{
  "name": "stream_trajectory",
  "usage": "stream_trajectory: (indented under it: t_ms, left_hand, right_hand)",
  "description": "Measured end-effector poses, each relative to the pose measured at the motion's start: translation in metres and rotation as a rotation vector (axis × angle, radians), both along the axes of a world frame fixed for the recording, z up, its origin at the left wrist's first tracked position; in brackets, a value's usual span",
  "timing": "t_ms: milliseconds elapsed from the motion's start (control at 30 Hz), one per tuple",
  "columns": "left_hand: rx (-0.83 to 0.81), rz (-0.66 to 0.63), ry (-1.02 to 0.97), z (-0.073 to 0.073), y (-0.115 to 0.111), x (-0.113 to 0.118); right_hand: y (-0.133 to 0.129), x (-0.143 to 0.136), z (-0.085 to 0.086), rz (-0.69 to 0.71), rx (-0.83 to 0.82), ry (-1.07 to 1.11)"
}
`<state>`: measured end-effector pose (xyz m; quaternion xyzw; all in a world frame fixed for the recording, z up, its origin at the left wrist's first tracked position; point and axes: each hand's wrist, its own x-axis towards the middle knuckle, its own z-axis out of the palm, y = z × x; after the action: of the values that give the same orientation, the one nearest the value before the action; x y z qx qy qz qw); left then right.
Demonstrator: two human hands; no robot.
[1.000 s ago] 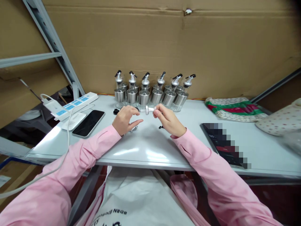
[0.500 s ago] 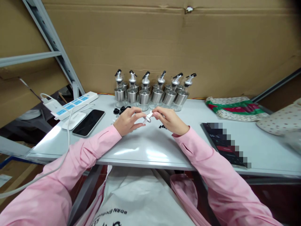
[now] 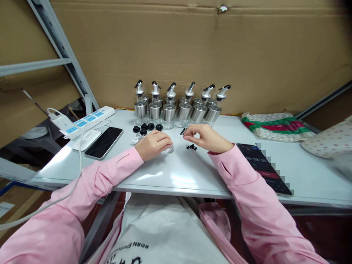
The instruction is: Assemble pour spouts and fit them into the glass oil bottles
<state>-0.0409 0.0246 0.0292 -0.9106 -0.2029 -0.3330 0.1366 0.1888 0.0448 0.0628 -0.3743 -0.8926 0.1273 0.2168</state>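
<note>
My left hand (image 3: 154, 144) is closed over a silver-white spout piece (image 3: 169, 149), low over the table; part of the piece shows past the fingertips. My right hand (image 3: 206, 138) has thumb and forefinger pinched together beside thin black strips (image 3: 182, 131); whatever the fingertips hold is too small to make out. Small black bits (image 3: 191, 147) lie just below it. Several black round stoppers (image 3: 143, 131) sit behind my left hand, with more whitish pieces (image 3: 136, 138) partly hidden by it. Glass-and-steel bottles (image 3: 169, 113) stand in rows at the back, the front ones topped with spouts.
At the left of the table (image 3: 165, 179) are a phone (image 3: 103, 143), a white power strip (image 3: 87, 122) and a cable crossing my left sleeve. A tablet with a timer (image 3: 265, 168) lies right. Patterned cloth (image 3: 276, 126) is at the back right, before a cardboard wall (image 3: 192, 47).
My hands have moved apart. My left hand keeps the spout piece and is lower, while my right hand has let go of it and shifted right to the black strips.
</note>
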Motion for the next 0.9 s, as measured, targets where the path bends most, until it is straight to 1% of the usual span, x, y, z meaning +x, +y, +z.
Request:
stream_trajectory:
  t_ms: [100, 167, 267, 367, 433, 567, 633, 767, 900]
  left_hand:
    - [-0.019, -0.015, -0.056, -0.002, 0.001, 0.001]
    - [-0.038, -0.047, -0.114, -0.003, 0.001, 0.001]
    - [-0.057, -0.107, -0.174, -0.003, 0.0, 0.0]
    - [-0.069, -0.144, -0.198, -0.003, -0.002, -0.001]
    - [-0.076, -0.148, -0.209, -0.003, -0.003, -0.001]
    - [-0.087, -0.138, -0.224, -0.003, -0.003, -0.002]
    - [-0.09, -0.136, -0.222, -0.003, -0.003, -0.001]
    - [-0.083, -0.143, -0.221, -0.004, -0.004, -0.001]
    - [-0.099, -0.164, -0.229, -0.004, -0.005, 0.0]
  right_hand:
    - [0.006, 0.007, -0.007, 0.0, -0.061, -0.216]
    - [0.01, 0.008, -0.013, -0.024, -0.082, -0.294]
    - [0.013, 0.006, -0.02, -0.025, -0.107, -0.323]
    - [0.011, 0.002, -0.02, -0.005, -0.116, -0.295]
    - [0.007, 0.0, -0.016, 0.006, -0.117, -0.203]
    - [-0.003, -0.005, -0.007, 0.036, -0.183, 0.164]
    - [-0.006, -0.008, -0.006, 0.038, -0.174, 0.295]
    - [-0.008, -0.013, -0.007, 0.034, -0.114, 0.408]
    - [-0.009, -0.018, -0.009, 0.034, -0.216, 0.523]
